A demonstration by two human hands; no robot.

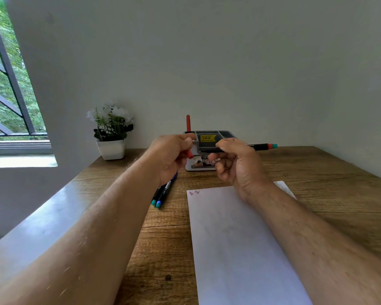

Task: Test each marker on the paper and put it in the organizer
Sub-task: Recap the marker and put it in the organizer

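Nearest to us, a white sheet of paper (240,238) lies on the wooden tabletop (163,249), its far left corner carrying small red and dark scribbles (194,192). Just left of the paper's far end, two black markers (162,195) lie side by side on the tabletop, one with a teal end and one with a blue end, their far ends hidden under our left wrist.

Above the tabletop, both our hands are raised close together. Our left hand (172,155) has its fingers curled round a red cap (189,153), pinching it. Our right hand (235,161) grips a black marker (256,146) with its fingers curled round the barrel; the marker lies about level and points right, ending in a red band and a teal tip. The cap and the marker's hidden near end are just apart, though we cannot tell how the tip stands behind the fingers.

Behind the hands, a dark grey organizer (216,139) with a yellow price label stands on the tabletop near the wall, and a red marker (188,123) stands upright in its left compartment. Further left, a white pot of white flowers (111,133) stands by the window (7,84).
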